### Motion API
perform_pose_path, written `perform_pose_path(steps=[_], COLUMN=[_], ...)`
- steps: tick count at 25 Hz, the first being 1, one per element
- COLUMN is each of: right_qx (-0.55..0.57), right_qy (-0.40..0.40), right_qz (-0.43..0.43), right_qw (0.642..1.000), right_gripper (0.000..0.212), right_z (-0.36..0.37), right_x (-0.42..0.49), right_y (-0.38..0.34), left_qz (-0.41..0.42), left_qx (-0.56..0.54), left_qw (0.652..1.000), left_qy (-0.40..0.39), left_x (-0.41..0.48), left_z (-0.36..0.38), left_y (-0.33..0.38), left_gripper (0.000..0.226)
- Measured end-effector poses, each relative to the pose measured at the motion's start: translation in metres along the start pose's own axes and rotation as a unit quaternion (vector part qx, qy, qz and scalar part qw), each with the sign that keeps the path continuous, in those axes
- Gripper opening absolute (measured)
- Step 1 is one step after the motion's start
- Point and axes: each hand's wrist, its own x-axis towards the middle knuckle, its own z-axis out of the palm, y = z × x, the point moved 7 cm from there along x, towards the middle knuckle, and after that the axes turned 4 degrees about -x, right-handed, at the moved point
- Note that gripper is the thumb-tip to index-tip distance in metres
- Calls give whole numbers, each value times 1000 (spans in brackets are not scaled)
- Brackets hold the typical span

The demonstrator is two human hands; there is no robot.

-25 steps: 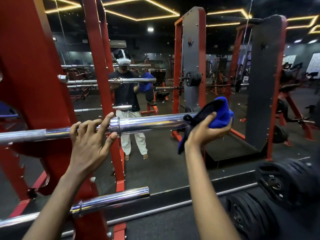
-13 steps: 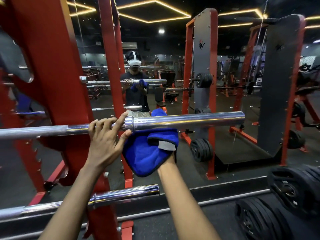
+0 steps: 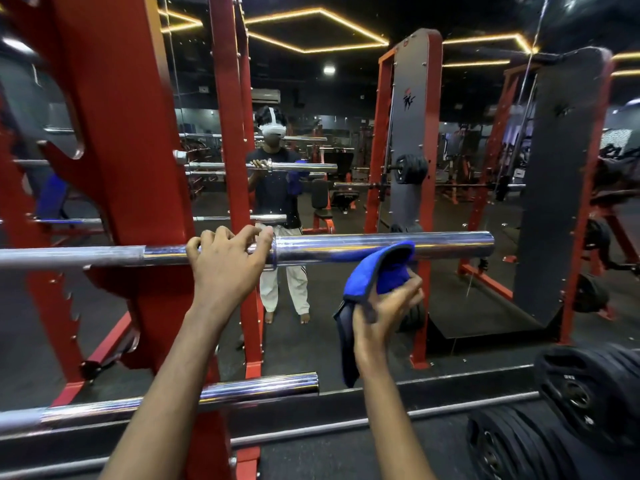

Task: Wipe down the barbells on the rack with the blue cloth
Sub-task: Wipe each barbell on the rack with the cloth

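One barbell (image 3: 381, 245), left hand (image 3: 225, 268) fingers curled over it, right hand (image 3: 384, 306) fingers gripping blue cloth (image 3: 374, 275)

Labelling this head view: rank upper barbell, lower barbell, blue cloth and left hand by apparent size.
1. upper barbell
2. lower barbell, though it is nearer the camera
3. blue cloth and left hand look about alike, so unranked

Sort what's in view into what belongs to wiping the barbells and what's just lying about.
For the job: blue cloth held in the right hand; upper barbell gripped by the left hand; lower barbell; red rack.
Lying about: black weight plates; grey-panelled machines.
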Motion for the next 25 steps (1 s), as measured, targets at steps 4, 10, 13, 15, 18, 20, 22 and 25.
perform_pose_path(steps=[4, 10, 13, 15, 18, 20, 22, 25], right_qx=[-205, -321, -315, -274, -277, -307, -312, -290], right_qy=[92, -82, -133, -99, 10, 31, -15, -90], right_qz=[-233, -333, -430, -440, -317, -291, -336, -451], right_qw=[946, 883, 835, 849, 907, 906, 889, 839], right_gripper=[48, 49, 37, 28, 24, 28, 36, 47], right_z=[-4, 67, 86, 62, 21, 32, 63, 79], right_x=[26, 12, -9, 25, 80, 65, 23, -19], right_y=[-30, -79, -82, -75, -64, -65, -70, -66], left_qz=[57, 191, 195, 186, 177, 195, 213, 206], left_qx=[-18, -51, -46, -45, -29, -12, 10, 55], left_qw=[998, 980, 979, 980, 983, 980, 976, 976], left_qy=[12, 15, 43, 51, 50, 45, 36, 53], left_x=[-5, -15, -17, -18, -19, -23, -25, -24], left_z=[-2, 2, 0, 0, 2, 3, 3, 1], left_y=[-4, -18, -16, -16, -14, -10, -6, -2], left_gripper=[58, 52, 48, 48, 50, 53, 57, 55])
